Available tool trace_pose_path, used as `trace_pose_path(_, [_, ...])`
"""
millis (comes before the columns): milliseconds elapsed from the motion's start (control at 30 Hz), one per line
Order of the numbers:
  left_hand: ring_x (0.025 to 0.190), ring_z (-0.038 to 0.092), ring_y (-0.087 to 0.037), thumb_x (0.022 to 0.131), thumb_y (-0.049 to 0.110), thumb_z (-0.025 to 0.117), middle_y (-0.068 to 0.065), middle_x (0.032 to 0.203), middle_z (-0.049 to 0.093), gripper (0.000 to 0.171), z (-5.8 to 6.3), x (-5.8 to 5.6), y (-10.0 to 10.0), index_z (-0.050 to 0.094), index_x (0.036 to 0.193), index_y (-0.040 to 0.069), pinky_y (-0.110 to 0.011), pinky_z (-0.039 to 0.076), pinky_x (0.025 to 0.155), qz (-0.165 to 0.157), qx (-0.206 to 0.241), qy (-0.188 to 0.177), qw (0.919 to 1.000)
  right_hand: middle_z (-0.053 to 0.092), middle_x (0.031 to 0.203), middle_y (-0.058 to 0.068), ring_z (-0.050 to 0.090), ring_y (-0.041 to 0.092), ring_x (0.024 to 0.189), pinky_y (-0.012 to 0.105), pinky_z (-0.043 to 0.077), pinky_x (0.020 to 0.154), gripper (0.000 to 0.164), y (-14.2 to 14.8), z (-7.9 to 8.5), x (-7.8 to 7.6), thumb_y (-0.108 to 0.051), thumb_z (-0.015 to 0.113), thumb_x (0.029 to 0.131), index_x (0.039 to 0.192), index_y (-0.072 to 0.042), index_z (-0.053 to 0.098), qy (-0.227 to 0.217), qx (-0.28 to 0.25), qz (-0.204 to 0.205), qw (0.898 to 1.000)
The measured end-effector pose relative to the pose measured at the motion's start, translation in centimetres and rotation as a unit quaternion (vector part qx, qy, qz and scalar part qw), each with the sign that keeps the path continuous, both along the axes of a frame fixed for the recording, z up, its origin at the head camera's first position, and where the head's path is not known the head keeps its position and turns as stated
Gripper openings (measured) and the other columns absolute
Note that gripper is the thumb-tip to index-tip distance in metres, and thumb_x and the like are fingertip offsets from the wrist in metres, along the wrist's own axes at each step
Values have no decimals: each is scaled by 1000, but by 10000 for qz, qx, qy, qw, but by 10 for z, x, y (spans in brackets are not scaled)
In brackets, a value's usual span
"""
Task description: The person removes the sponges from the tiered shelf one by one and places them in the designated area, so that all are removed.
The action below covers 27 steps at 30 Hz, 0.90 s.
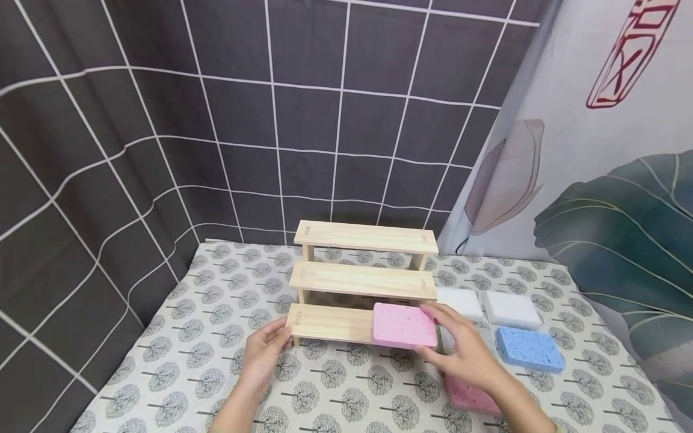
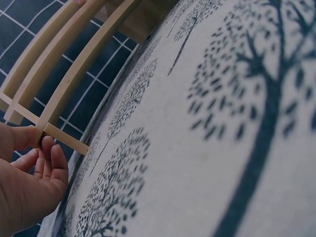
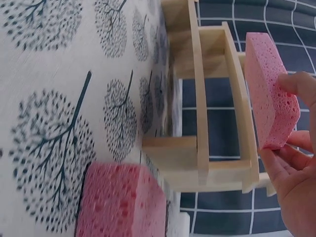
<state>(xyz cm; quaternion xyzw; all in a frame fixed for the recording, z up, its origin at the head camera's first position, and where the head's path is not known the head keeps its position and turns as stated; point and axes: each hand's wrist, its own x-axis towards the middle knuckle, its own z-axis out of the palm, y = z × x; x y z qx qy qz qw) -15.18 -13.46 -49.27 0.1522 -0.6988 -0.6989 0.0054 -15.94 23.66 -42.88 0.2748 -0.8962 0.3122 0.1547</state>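
A three-tier wooden rack (image 1: 363,278) stands on the patterned cloth. My right hand (image 1: 465,352) holds a pink sponge (image 1: 403,325) by its right side, fingers at the far edge and thumb at the near one. In the head view the sponge overlaps the right half of the lowest tier; the right wrist view shows the sponge (image 3: 264,94) between thumb and fingers. At the left end of that tier, my left hand (image 1: 263,350) pinches the board's end (image 2: 52,111) between thumb and fingers. A darker pink sponge (image 1: 467,397) lies partly hidden below my right hand.
Right of the rack, a blue sponge (image 1: 530,350) and two white blocks (image 1: 459,302) lie on the tree-print cloth (image 1: 216,337). Something grey (image 1: 485,335) shows behind my right hand. A dark gridded curtain (image 1: 308,120) hangs behind, with a printed white cloth (image 1: 574,132) at right.
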Motion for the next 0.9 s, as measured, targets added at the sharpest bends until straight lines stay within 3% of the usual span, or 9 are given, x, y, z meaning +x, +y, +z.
trace_pose_path(267, [94,65,-17,101,11,61,-18,118,65,42,-1,0,1,53,137,-8,-20,58,80,7,-50,13,10000,63,131,15,61,40,115,64,50,95,71,11,0,7,-11,88,69,132,4,59,90,-42,-147,9998])
trace_pose_path(400, [93,65,-17,100,9,61,-19,117,66,41,0,0,1,54,136,-9,-19,58,80,36,-34,33,10000,64,131,14,60,40,115,71,48,92,72,19,-1,11,-11,90,68,133,-1,60,57,-133,-268,9995])
trace_pose_path(633, [93,65,-18,100,9,61,-19,117,66,40,-1,0,2,54,136,-8,-19,58,80,39,-68,84,9999,64,131,10,61,33,114,61,51,95,75,34,-6,14,-10,91,65,133,-2,61,194,-50,-430,9989])
trace_pose_path(700, [93,65,-18,100,9,61,-19,117,66,40,-1,0,2,55,135,-8,-19,58,79,50,-91,83,9999,63,131,10,61,33,113,66,50,93,76,37,-6,16,-9,90,65,134,-1,60,139,-46,-453,9989])
trace_pose_path(900, [93,64,-18,100,9,61,-19,115,66,41,0,1,1,53,137,-9,-19,58,79,21,-61,90,9999,64,130,13,63,35,109,65,53,88,76,45,-9,20,-8,89,63,133,1,60,239,59,-513,9984])
